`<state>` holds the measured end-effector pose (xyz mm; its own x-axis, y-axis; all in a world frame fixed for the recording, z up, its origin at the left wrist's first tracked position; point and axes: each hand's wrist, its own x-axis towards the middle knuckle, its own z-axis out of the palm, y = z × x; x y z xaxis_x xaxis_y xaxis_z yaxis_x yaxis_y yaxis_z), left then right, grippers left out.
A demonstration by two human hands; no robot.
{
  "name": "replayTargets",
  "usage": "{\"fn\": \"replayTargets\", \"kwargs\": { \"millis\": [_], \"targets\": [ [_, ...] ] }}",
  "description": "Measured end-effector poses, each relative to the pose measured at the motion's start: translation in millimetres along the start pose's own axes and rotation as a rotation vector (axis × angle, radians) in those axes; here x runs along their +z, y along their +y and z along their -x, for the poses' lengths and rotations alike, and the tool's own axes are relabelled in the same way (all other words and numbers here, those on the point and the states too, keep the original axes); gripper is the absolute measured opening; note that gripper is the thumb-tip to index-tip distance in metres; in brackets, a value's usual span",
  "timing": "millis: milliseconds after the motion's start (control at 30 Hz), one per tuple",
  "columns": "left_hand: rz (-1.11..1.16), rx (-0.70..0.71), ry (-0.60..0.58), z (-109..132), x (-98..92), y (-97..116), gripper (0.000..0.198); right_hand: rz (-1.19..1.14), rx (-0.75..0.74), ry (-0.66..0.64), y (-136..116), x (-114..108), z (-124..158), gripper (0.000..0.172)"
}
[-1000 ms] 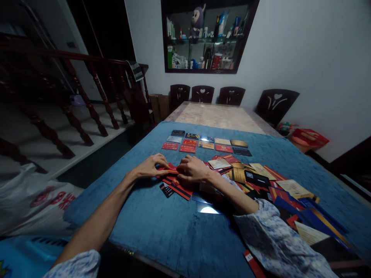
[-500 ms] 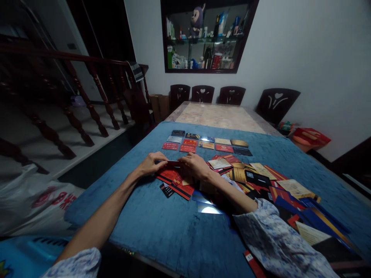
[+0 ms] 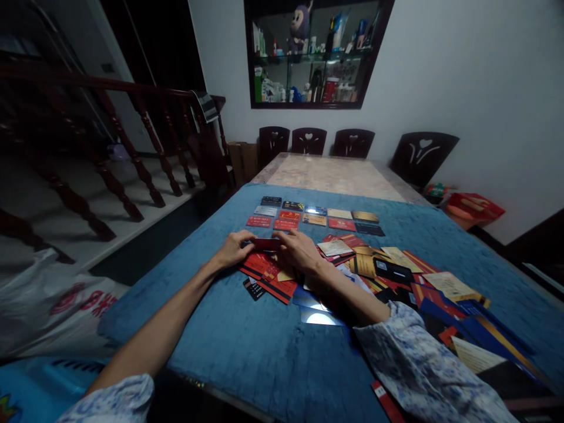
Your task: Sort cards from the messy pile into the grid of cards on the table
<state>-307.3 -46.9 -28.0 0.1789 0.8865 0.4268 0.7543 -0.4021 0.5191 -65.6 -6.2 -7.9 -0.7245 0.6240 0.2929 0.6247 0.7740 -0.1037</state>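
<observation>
Between my two hands is a dark red card (image 3: pixel 266 244), tilted up off the cloth. My left hand (image 3: pixel 235 249) pinches its left end with thumb and fingers. At the right end, my right hand (image 3: pixel 299 251) is closed on the same card. Just below lie loose red cards with black stripes (image 3: pixel 277 288) and a black card (image 3: pixel 252 289). Beyond my hands, several cards are laid out in rows, among them a red card (image 3: pixel 286 225) and a dark card (image 3: pixel 369 229). Blue cards (image 3: pixel 321 316) lie under my right forearm.
A heap of mixed cards and folders (image 3: pixel 399 271) spreads across the right side of the blue cloth (image 3: pixel 229 352). Dark chairs (image 3: pixel 309 141) stand at the far end of the table. A white plastic bag (image 3: pixel 57 308) is at the left, beside the table.
The card between my hands has tipped so that more of its red face shows. Both hands stay in nearly the same place on it.
</observation>
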Motion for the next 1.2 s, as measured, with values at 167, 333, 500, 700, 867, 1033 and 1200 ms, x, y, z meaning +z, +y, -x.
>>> {"fn": "replayTargets", "kwargs": {
  "millis": [167,333,500,700,867,1033,1200],
  "targets": [
    [0.042,-0.014,0.033,-1,2.7,5,0.027,0.014,0.011,-0.010,0,-1,1,0.042],
    [0.071,0.008,0.035,0,3.8,9,0.033,0.026,0.020,-0.035,-3,-4,1,0.046],
    [0.010,0.023,0.036,1,6.4,7,0.033,0.037,0.021,-0.038,-3,-1,1,0.047],
    [-0.043,0.028,0.008,2,7.1,10,0.039,0.029,0.021,-0.027,0,8,1,0.048],
    [-0.075,0.017,-0.016,3,7.2,8,0.042,0.038,0.025,-0.021,0,11,1,0.047],
    [-0.088,0.002,0.002,1,8.7,6,0.041,0.044,0.011,-0.010,-1,10,1,0.049],
    [-0.087,0.006,0.036,-1,8.7,5,0.051,0.062,0.044,-0.003,-1,6,0,0.054]
  ]
}}
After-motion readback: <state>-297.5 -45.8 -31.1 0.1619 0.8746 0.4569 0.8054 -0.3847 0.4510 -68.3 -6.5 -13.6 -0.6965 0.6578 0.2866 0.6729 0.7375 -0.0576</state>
